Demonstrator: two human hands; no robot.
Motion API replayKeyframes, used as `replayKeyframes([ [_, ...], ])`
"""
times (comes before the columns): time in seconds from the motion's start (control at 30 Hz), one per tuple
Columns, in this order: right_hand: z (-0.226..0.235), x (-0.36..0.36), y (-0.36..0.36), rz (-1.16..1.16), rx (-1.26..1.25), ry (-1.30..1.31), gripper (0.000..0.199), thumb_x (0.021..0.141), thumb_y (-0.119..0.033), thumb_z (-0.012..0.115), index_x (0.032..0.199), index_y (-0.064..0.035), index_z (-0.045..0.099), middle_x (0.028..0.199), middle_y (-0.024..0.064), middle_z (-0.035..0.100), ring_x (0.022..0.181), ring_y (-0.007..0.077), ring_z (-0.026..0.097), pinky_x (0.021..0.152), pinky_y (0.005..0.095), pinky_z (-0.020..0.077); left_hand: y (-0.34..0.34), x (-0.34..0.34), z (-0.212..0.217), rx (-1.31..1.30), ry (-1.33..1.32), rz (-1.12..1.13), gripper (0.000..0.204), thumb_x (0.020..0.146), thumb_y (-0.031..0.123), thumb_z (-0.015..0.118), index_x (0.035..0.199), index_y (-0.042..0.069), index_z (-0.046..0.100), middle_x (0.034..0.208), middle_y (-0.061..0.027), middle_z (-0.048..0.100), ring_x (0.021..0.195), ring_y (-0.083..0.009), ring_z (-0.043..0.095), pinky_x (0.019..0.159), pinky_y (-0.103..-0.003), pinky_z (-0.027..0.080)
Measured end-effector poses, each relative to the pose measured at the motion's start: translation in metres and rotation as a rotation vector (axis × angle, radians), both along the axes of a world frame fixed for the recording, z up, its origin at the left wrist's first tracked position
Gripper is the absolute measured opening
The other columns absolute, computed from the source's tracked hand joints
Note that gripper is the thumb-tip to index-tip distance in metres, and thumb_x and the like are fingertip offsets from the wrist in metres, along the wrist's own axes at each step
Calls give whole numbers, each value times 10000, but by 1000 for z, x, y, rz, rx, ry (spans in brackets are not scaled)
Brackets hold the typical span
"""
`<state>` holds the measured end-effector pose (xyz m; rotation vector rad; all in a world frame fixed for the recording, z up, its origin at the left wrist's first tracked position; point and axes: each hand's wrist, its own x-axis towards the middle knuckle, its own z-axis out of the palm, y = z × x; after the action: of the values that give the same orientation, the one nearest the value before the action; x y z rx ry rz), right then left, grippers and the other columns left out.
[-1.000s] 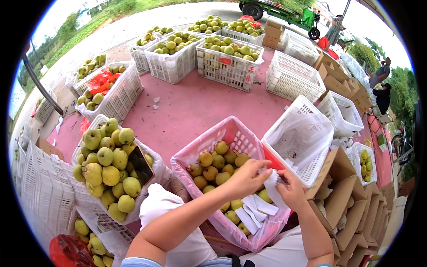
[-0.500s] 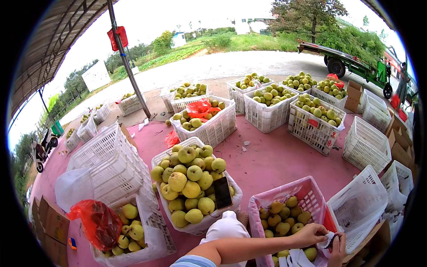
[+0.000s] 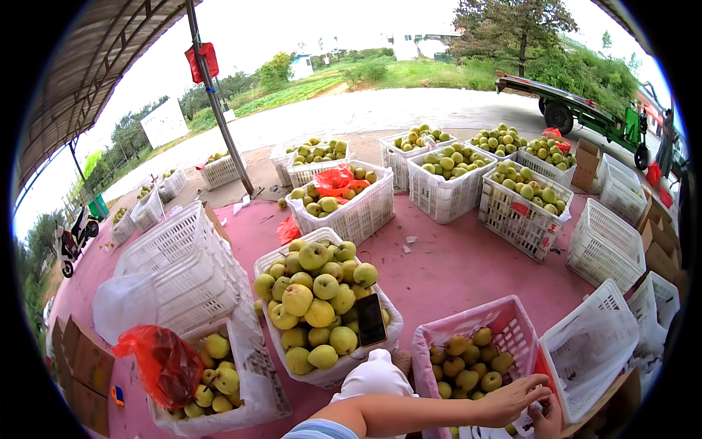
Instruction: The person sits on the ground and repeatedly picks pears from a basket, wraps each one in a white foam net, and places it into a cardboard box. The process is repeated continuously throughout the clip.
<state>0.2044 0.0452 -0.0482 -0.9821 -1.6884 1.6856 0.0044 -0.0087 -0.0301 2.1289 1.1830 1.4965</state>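
Bright overcast daylight, sharp fisheye view
Sky blown out white; soft shadows under the roof; edges bend, corners black.

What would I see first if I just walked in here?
Probably the white plastic crate heaped with yellow-green pears in the middle of the pink floor, with a dark flat phone lying on the fruit. At the bottom right, the person's left hand and right hand reach over a pink plastic crate of smaller brownish pears. A crumpled red plastic bag glows at the lower left.
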Motion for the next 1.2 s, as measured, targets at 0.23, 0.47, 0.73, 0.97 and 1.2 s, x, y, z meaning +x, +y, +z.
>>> replayKeyframes([
  [0.23,20,-14,-10,41,-384,23,227,956,-210,561,1139,-77,550,909,-19,568,723,50,552,588,176,420,-5,3,-1,-128,60,-286,205,765,193,651,879,24,629,891,-130,631,823,-307,614,740,-411,513],
  [0.47,28,-28,-11,-160,500,-360,228,983,-244,539,996,-17,549,834,51,542,743,129,499,667,281,444,-1,-3,-7,-21,738,-274,220,731,250,640,735,34,682,862,-59,626,999,-256,511,837,-368,439],
  [0.73,38,-42,-25,-180,503,-324,155,939,-128,567,977,-24,459,848,59,507,780,118,482,709,264,417,12,-8,-36,-53,507,-79,159,798,87,547,885,-35,600,1017,-124,589,990,-282,577,842,-376,474],
  [0.97,31,-52,-31,-196,658,-230,183,913,-160,623,927,-16,511,672,90,543,549,178,534,515,322,414,-4,-8,-34,52,799,-315,159,784,102,547,856,-10,633,1047,-109,611,1146,-247,507,987,-332,421],
  [1.2,38,-57,-32,-56,722,-286,209,890,-228,625,1000,-64,555,794,149,649,744,340,656,641,409,499,-8,-16,-13,-62,800,-233,172,793,113,535,902,21,631,966,-120,640,980,-247,606,858,-323,470],
])
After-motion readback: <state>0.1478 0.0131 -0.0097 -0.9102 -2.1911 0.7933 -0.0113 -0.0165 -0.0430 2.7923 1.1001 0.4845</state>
